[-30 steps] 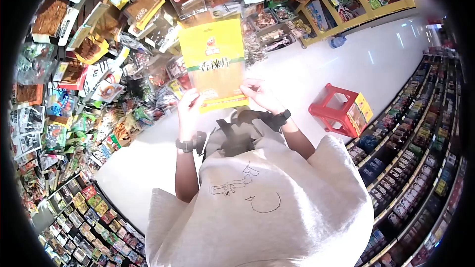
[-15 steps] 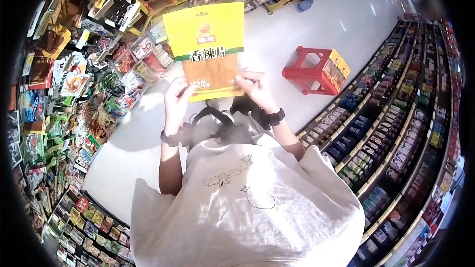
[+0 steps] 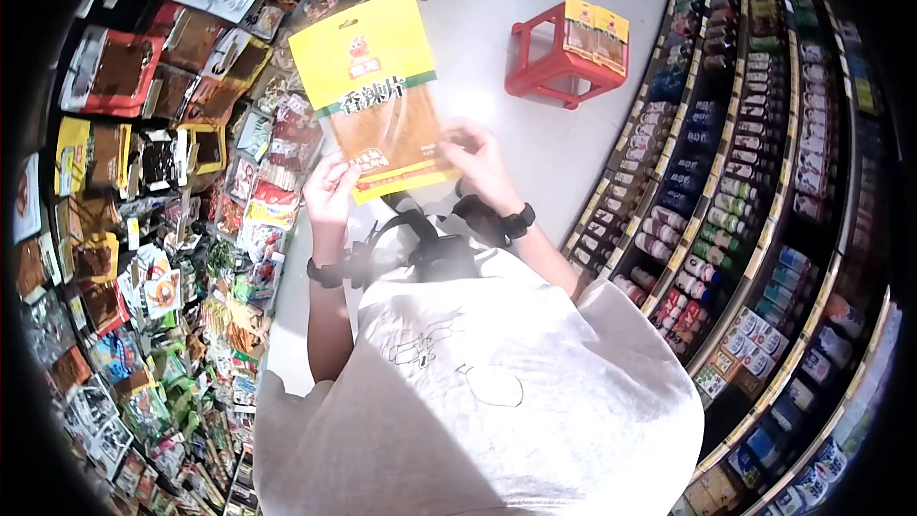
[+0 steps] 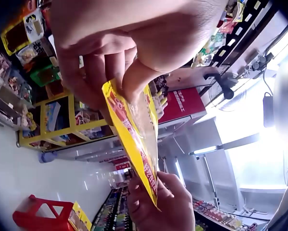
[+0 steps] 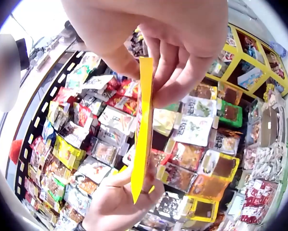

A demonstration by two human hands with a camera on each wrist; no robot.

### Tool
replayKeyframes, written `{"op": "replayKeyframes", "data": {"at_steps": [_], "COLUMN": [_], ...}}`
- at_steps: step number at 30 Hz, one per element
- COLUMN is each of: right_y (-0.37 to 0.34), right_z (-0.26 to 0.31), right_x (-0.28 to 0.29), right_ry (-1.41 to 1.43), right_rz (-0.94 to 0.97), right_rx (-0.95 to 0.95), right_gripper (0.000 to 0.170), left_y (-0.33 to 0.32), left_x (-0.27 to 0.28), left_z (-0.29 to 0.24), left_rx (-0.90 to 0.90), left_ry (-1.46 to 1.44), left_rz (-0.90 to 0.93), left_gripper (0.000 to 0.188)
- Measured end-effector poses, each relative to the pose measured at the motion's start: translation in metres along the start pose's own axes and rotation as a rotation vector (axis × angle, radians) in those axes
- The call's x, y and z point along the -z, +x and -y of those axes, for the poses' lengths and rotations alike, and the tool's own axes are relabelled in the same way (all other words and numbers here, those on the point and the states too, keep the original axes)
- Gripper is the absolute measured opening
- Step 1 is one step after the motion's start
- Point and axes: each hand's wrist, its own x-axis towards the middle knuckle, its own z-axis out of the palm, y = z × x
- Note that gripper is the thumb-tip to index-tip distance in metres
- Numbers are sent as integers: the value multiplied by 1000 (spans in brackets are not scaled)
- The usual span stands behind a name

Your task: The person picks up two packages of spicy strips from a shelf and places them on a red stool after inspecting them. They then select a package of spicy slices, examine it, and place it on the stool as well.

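Observation:
In the head view both hands hold up a flat yellow snack packet [image 3: 375,96] by its lower corners. It has a clear window with an orange-brown sheet inside and large dark Chinese characters on its front. My left hand [image 3: 330,189] pinches the bottom left corner between thumb and fingers. Opposite it, my right hand [image 3: 479,167] pinches the right edge low down. The left wrist view shows the packet [image 4: 134,139] along its bottom edge, spanning the two hands. Seen edge-on in the right wrist view, the packet [image 5: 143,125] looks thin and flat.
A red plastic stool [image 3: 549,67] stands on the pale floor ahead, with similar yellow packets [image 3: 597,31] on it. Hanging and heaped snack bags [image 3: 124,67] crowd the left side. Long shelves [image 3: 712,201] of bottles and cartons line the right.
The head view has swung, so the stool appears further left and higher and the right shelves fill more of it. The packet, gripped throughout, now leans with its top to the left.

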Motion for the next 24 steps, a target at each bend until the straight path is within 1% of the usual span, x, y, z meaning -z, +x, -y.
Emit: {"op": "replayKeyframes", "data": {"at_steps": [1,4,6,9,13,16,17,24], "right_y": [0,-2,-3,-3,-6,-9,-12,-27], "right_z": [2,10,20,20,30,36,37,47], "right_x": [13,48,69,104,147,175,184,238], "right_ry": [22,91,129,176,252,298,319,440], "right_rz": [-35,-136,-202,-262,-328,-372,-381,-441], "right_rx": [2,1,-5,77,70,78,74,78], "right_gripper": [19,17,18,17,17,17,16,15], "left_y": [5,14,16,23,31,36,37,44], "left_x": [-17,-60,-92,-132,-178,-209,-221,-277], "left_z": [0,4,5,14,31,39,40,53], "left_rx": [30,-6,44,76,64,38,51,43], "left_ry": [13,78,141,170,232,220,263,321], "left_rz": [-15,11,-12,-20,35,86,69,146], "left_gripper": [26,26,22,19,20,19,19,20]}}
